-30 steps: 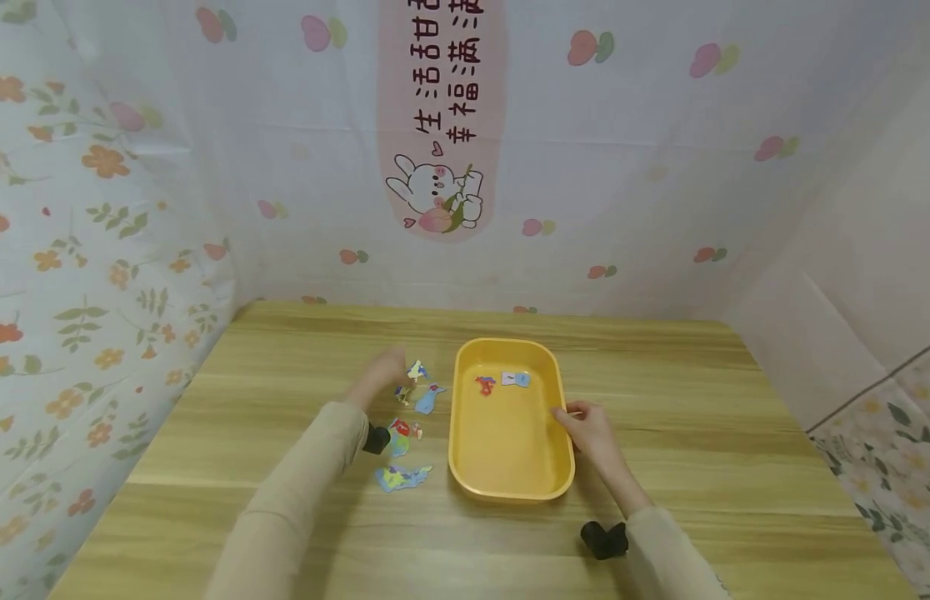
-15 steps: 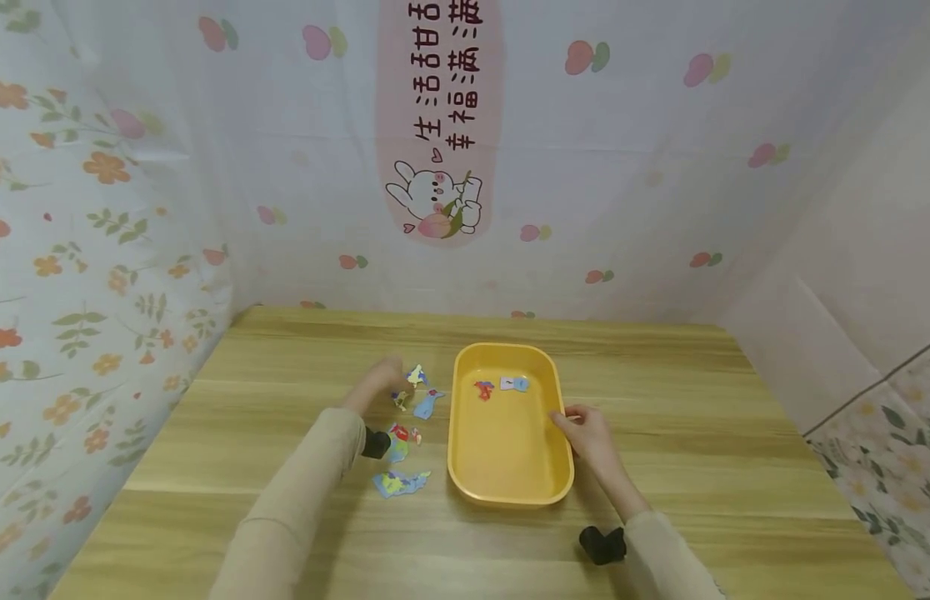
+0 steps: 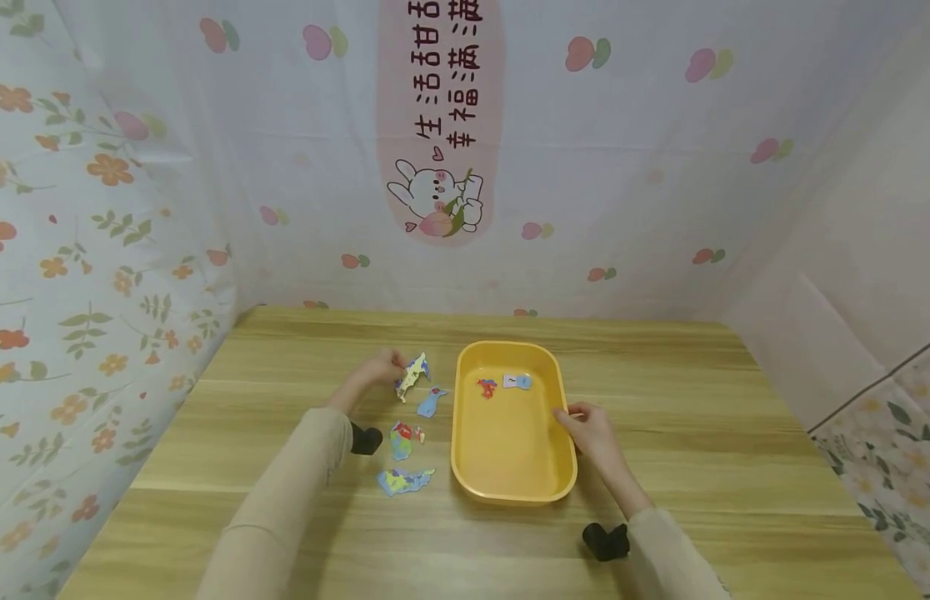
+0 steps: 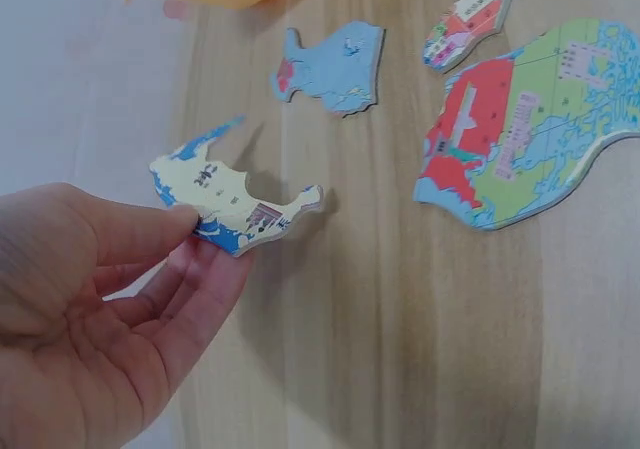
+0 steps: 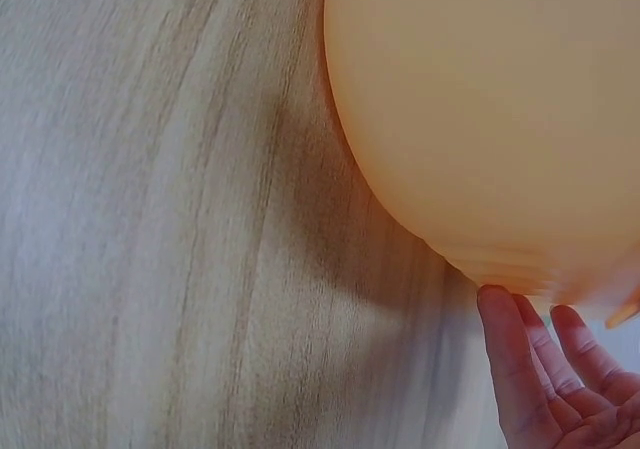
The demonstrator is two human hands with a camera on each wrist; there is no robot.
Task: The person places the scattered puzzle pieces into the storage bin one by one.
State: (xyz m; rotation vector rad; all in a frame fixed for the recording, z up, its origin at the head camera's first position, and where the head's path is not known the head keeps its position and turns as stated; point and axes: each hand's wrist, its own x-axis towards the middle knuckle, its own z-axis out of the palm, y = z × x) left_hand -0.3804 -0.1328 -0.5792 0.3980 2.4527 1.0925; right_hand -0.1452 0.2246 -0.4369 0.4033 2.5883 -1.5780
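Note:
Between thumb and fingers, my left hand (image 3: 375, 368) pinches a cream-and-blue map puzzle piece (image 4: 222, 197); it is tilted above the table, with its shadow below. Near it on the wood lie a light-blue piece (image 4: 340, 67), a small red-and-white piece (image 4: 472, 21) and a larger red-and-green piece (image 4: 520, 129). A yellow-and-blue piece (image 3: 405, 481) lies closer to me. My right hand (image 3: 591, 433) grips the right rim of the yellow tray (image 3: 510, 498), thumb over the edge, fingers against the outer wall. A red piece (image 3: 487, 387) and a pink-and-blue piece (image 3: 517, 381) lie inside the tray.
The wooden table (image 3: 705, 433) reaches back to a white printed curtain (image 3: 630, 208). More patterned cloth (image 3: 97, 275) hangs along the left side. Each wrist has a black strap mount (image 3: 606, 542).
The left hand has drawn slightly left and taken up the cream-and-blue puzzle piece, which now shows more fully and tilted. The right hand keeps its hold on the tray.

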